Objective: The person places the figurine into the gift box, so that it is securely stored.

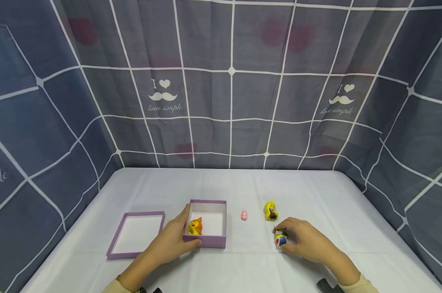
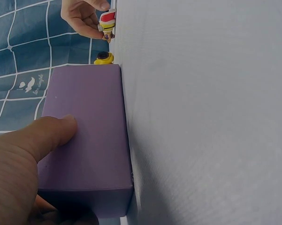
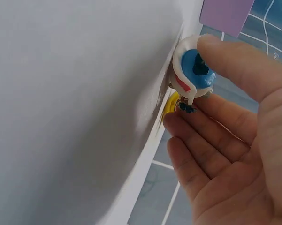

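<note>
My left hand (image 1: 171, 241) grips an open purple box (image 1: 213, 241) by its left side, the thumb against the front wall. Inside its front left corner sits a yellow toy figure with an orange mane (image 1: 195, 226). Near the table's right front, my right hand (image 1: 308, 241) pinches a small figurine (image 1: 280, 237) in red, blue, yellow and white. Seen from the right wrist, the thumb presses the figurine's round blue and white base (image 3: 197, 70) with fingers behind it. Just behind that hand lies a yellow-haired doll figurine (image 1: 271, 211). A tiny pink figure (image 1: 244, 215) stands right of the box.
A shallow purple-edged lid (image 1: 134, 257) lies with its white inside up, left of the box. White cloth (image 1: 239, 272) covers the table. Dark checked curtains (image 1: 206, 93) hang at the back and both sides.
</note>
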A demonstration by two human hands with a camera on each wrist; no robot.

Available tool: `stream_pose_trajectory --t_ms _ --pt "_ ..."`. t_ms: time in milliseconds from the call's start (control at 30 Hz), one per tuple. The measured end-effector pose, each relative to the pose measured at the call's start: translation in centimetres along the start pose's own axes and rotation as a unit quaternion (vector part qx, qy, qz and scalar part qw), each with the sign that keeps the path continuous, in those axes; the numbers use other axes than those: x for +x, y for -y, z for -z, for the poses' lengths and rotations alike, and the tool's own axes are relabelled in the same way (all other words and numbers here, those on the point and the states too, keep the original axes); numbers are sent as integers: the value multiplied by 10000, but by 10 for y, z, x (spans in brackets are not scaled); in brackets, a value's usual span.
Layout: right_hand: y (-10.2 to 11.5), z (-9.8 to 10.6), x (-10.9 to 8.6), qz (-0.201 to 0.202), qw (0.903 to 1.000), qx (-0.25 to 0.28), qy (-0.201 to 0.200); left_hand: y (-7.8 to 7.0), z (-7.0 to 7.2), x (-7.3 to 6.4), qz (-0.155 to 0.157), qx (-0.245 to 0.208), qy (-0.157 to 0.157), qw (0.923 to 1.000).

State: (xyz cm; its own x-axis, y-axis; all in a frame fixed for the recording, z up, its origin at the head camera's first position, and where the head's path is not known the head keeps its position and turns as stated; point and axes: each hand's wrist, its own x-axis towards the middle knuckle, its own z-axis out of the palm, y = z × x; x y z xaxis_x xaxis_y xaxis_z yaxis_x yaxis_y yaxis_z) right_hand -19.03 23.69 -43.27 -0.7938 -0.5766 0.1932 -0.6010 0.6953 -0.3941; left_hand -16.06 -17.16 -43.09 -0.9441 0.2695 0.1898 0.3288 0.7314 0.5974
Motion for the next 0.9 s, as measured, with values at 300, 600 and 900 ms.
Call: stream_pose_trajectory --t_ms 300,600,900 --pt "0 -2 0 -61 9999 57 -70 1 -1 1 7 16 -32 10000" --pt "2 -2 2 -313 9994 5 -110 0 -2 1 18 -4 -41 10000" --pt "4 -4 6 -467 9988 -46 -105 2 -1 1 28 6 -23 10000"
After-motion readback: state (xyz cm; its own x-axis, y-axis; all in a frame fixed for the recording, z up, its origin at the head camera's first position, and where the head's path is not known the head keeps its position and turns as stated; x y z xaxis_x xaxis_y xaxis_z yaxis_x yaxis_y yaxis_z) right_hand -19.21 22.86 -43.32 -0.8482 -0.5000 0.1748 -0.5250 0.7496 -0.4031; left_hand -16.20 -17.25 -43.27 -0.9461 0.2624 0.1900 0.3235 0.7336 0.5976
